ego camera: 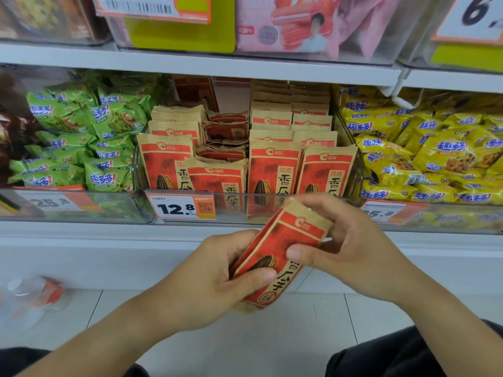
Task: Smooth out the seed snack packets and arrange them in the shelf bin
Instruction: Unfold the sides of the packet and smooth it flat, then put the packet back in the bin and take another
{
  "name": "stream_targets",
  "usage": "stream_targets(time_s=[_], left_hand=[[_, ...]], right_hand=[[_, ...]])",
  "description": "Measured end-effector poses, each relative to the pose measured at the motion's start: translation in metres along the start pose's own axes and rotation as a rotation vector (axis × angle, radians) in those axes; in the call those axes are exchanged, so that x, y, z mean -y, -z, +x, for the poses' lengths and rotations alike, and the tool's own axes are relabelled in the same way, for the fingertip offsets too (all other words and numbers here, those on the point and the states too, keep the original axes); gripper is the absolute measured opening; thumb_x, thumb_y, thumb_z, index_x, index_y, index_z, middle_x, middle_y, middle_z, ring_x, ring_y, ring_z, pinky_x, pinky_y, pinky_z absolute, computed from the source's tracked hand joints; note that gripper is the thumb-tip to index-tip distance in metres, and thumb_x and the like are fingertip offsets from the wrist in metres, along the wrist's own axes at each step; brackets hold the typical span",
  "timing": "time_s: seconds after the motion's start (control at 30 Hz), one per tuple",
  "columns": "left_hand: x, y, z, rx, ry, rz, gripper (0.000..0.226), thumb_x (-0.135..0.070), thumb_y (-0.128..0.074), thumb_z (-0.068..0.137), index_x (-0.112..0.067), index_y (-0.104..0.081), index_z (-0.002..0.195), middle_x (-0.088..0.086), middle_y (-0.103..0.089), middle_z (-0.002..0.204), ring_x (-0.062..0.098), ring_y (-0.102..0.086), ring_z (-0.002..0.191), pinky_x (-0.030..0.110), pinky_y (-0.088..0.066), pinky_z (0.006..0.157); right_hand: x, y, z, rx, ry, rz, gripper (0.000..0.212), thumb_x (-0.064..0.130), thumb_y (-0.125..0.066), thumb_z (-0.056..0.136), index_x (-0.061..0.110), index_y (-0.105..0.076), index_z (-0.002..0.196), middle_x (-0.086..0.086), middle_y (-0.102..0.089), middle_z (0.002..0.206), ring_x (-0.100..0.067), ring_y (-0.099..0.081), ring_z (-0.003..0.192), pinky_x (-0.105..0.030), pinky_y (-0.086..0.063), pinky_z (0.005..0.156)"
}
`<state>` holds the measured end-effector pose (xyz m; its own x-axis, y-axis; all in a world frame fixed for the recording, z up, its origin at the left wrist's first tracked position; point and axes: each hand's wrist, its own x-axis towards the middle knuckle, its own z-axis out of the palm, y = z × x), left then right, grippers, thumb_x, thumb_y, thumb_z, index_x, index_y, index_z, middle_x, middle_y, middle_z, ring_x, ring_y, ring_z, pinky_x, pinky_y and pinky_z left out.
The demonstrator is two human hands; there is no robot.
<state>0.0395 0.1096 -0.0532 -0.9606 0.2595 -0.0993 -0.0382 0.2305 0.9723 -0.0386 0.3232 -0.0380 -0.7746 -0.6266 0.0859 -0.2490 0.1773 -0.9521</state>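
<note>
fingers of the left hand [215, 270] curled round the lower half of a stack of red-and-tan sunflower seed packets [277, 257], with the thumb pressed on the front face beside the printed seed; fingers of the right hand [351, 248] pinched the same stack higher up, thumb lying across the front and the other fingers wrapped behind the top edge. the stack was tilted, its top leaning to the right and away, and was held in the air in front of the shelf, near the clear front wall of the shelf bin [245, 210] but apart from it. inside that bin, matching seed packets [275, 167] stood upright in rows on the right side and at the left front, while several more packets [226, 131] lay flat and jumbled in the middle, farther back. a price tag [182, 208] reading 12.8 was fixed to the bin's front on the left. green cookie packets [89, 137] filled the bin to the left and yellow cookie packets [424, 153] the bin to the right. below were pale floor tiles [272, 336] and the person's dark trousers
</note>
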Motion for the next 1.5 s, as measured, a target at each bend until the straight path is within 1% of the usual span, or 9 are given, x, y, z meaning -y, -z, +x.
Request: stream_targets(time_s=[0.1, 0.23, 0.43, 0.53, 0.63, 1.03, 1.2, 1.37, 1.5], left_hand=[[-0.002, 0.009, 0.002, -0.201, -0.13, 0.287, 0.029, -0.037, -0.075, 0.078, -0.039, -0.066, 0.105, -0.012, -0.074, 0.09, 0.008, -0.07, 0.083, 0.034, -0.056, 0.078], [-0.008, 0.033, 0.005, -0.506, -0.369, 0.604, 0.046, -0.059, -0.07, 0.073, -0.037, -0.065, 0.113, -0.025, -0.064, 0.109, -0.008, -0.057, 0.105, 0.004, -0.039, 0.093], [-0.005, 0.093, 0.008, -0.697, -0.414, 0.81, 0.052, -0.035, -0.06, 0.088, -0.015, -0.053, 0.136, 0.001, -0.049, 0.14, 0.01, -0.036, 0.136, 0.022, -0.024, 0.115], [0.01, 0.107, 0.012, -0.623, -0.328, 0.968, 0.065, -0.044, -0.048, 0.089, -0.015, -0.042, 0.147, 0.003, -0.031, 0.158, 0.021, -0.017, 0.15, 0.042, -0.016, 0.121], [0.016, 0.112, 0.018, -0.589, -0.299, 1.027, 0.072, -0.039, -0.05, 0.088, -0.016, -0.031, 0.153, 0.005, -0.02, 0.163, 0.02, -0.006, 0.153, 0.042, -0.005, 0.124], [0.014, 0.12, 0.027, -0.605, -0.257, 1.009, 0.077, -0.028, -0.064, 0.086, -0.017, -0.028, 0.153, 0.005, -0.025, 0.16, 0.023, -0.007, 0.152, 0.045, -0.001, 0.121], [0.013, 0.119, 0.028, -0.596, -0.231, 0.997, 0.077, -0.031, -0.061, 0.088, -0.018, -0.024, 0.154, 0.005, -0.021, 0.161, 0.022, -0.003, 0.152, 0.049, -0.001, 0.122], [0.011, 0.116, 0.028, -0.619, -0.235, 0.992, 0.071, -0.029, -0.057, 0.089, -0.014, -0.028, 0.152, 0.006, -0.026, 0.158, 0.024, -0.007, 0.152, 0.052, -0.001, 0.121], [0.008, 0.113, 0.031, -0.709, -0.265, 1.008, 0.062, -0.034, -0.034, 0.091, -0.006, -0.038, 0.146, 0.012, -0.037, 0.153, 0.03, -0.017, 0.15, 0.054, -0.003, 0.12]], right_hand=[[0.002, -0.003, -0.001, -0.119, 0.111, -0.102, 0.018, 0.035, -0.08, 0.078, 0.024, -0.076, 0.091, 0.002, -0.075, 0.09, -0.016, -0.072, 0.084, -0.035, -0.06, 0.072], [0.013, -0.012, -0.003, -0.414, 0.516, -0.392, 0.014, 0.022, -0.077, 0.082, 0.026, -0.074, 0.094, 0.011, -0.074, 0.097, -0.009, -0.07, 0.093, -0.024, -0.055, 0.078], [0.037, -0.02, 0.008, -0.588, 0.791, -0.592, 0.023, 0.002, -0.076, 0.082, 0.011, -0.067, 0.101, -0.003, -0.069, 0.104, -0.01, -0.068, 0.101, -0.024, -0.052, 0.09], [0.045, -0.03, 0.029, -0.596, 0.755, -0.696, 0.021, 0.007, -0.08, 0.08, 0.006, -0.073, 0.101, 0.004, -0.066, 0.096, -0.007, -0.063, 0.093, -0.011, -0.046, 0.089], [0.05, -0.036, 0.05, -0.593, 0.65, -0.756, 0.018, 0.011, -0.081, 0.082, 0.005, -0.075, 0.098, 0.001, -0.07, 0.092, -0.007, -0.06, 0.088, -0.008, -0.044, 0.081], [0.063, -0.05, 0.105, -0.425, 0.533, -0.984, 0.021, 0.015, -0.081, 0.082, 0.006, -0.071, 0.097, -0.005, -0.07, 0.087, -0.024, -0.064, 0.077, -0.034, -0.054, 0.071], [0.06, -0.059, 0.12, -0.366, 0.365, -1.098, 0.033, 0.027, -0.079, 0.083, 0.011, -0.068, 0.111, -0.005, -0.064, 0.104, -0.025, -0.058, 0.1, -0.04, -0.049, 0.086], [0.064, -0.068, 0.133, -0.226, 0.262, -1.286, 0.086, 0.027, -0.076, 0.085, 0.016, -0.028, 0.155, -0.007, -0.034, 0.156, -0.028, -0.022, 0.147, -0.043, -0.021, 0.119], [0.065, -0.074, 0.147, 0.019, -0.014, -1.39, 0.103, 0.042, -0.066, 0.091, 0.013, 0.007, 0.158, -0.008, 0.004, 0.167, -0.027, 0.01, 0.153, -0.047, 0.002, 0.124]])
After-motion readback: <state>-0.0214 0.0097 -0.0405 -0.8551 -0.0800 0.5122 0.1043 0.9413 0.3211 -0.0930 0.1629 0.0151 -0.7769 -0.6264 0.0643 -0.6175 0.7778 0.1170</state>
